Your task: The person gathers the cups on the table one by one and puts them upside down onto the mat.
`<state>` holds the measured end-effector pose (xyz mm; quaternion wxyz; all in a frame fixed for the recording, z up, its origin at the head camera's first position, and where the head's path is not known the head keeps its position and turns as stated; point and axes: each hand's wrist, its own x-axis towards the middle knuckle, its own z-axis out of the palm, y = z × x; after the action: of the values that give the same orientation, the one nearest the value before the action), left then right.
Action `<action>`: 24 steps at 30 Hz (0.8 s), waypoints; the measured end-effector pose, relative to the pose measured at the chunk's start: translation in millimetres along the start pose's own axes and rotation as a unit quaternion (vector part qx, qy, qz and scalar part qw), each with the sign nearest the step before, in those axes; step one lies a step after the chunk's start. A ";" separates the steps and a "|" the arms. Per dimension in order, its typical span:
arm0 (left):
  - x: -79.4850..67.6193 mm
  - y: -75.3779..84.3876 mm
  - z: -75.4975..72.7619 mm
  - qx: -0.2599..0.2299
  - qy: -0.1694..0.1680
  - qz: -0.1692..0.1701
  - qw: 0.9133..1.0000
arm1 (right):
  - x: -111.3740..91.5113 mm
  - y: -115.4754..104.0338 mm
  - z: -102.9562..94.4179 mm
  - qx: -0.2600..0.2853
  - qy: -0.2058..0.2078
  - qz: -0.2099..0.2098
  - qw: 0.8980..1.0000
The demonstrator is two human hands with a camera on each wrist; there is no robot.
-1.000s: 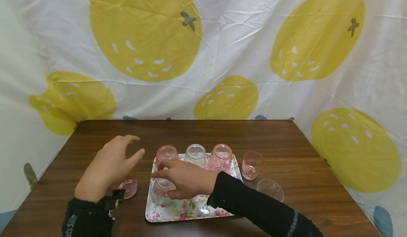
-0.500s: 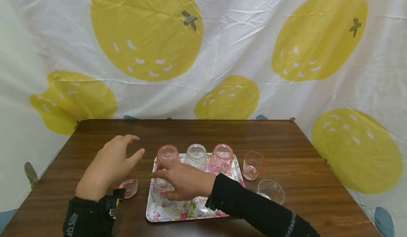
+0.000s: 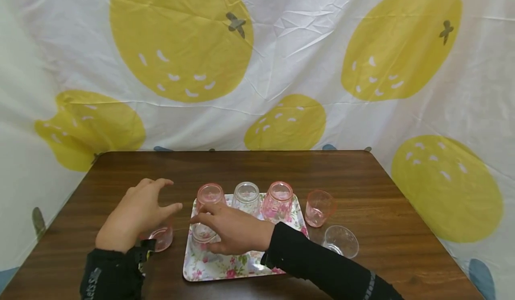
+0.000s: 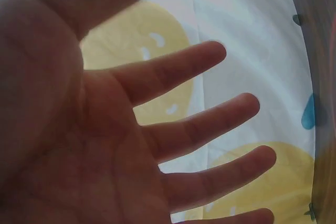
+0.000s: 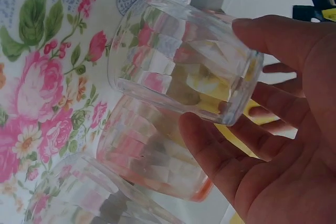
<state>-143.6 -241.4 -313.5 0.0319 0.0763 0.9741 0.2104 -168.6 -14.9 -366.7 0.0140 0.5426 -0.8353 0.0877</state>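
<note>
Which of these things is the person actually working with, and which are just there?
Part of the job:
clear glass, held by the right hand
tray beneath it
three back glasses on the tray
probably the three loose glasses beside it, being similar

Just there:
patterned cloth behind
table, merely support

Mid-counter (image 3: 342, 170), a tray (image 3: 225, 271). Along its far edge, left to right, the far-left cup (image 3: 210, 194), far-middle cup (image 3: 246, 197) and far-right cup (image 3: 278, 199). On its left side, before the far-left cup, the near-left cup (image 3: 202, 235), within the right hand (image 3: 235, 228). Left of the tray, the outer cup (image 3: 162, 238), partly hidden by the left hand (image 3: 134, 215). Right of the tray, the farther cup (image 3: 318, 210), with the nearer cup (image 3: 342, 242) before it. Behind everything, a cloth (image 3: 289, 58).
</note>
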 end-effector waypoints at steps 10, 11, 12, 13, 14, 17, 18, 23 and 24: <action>4.1 -10.6 4.6 -0.014 -0.072 -0.042 0.996 | -12.1 4.3 -15.4 0.046 0.044 0.014 0.998; 5.2 -11.5 5.2 -0.015 -0.079 -0.046 0.996 | -14.6 4.9 -18.0 0.055 0.050 0.019 0.997; 6.4 -12.3 6.0 -0.016 -0.085 -0.050 0.995 | -17.3 5.5 -20.8 0.066 0.058 0.024 0.996; 7.7 -13.2 7.1 -0.016 -0.091 -0.053 0.994 | -20.1 6.1 -23.9 0.078 0.066 0.030 0.994; 9.0 -14.3 8.2 -0.018 -0.095 -0.056 0.994 | -22.6 6.7 -27.2 0.086 0.076 0.033 0.993; 11.1 -16.4 10.2 -0.025 -0.103 -0.064 0.992 | -31.4 9.1 -37.0 0.104 0.100 0.047 0.988; 11.5 -16.8 10.5 -0.027 -0.105 -0.066 0.992 | -34.2 10.1 -40.2 0.109 0.107 0.052 0.987; 11.4 -18.4 10.9 -0.017 -0.098 -0.062 0.993 | -49.5 15.4 -53.5 0.141 0.141 0.077 0.977; 11.3 -18.6 11.0 -0.016 -0.097 -0.064 0.993 | -52.1 16.6 -54.8 0.152 0.147 0.082 0.974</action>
<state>-156.2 -251.8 -331.6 0.1412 0.0329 0.9657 0.2153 -166.2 47.6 -321.1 0.0467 0.4489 -0.8429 0.2930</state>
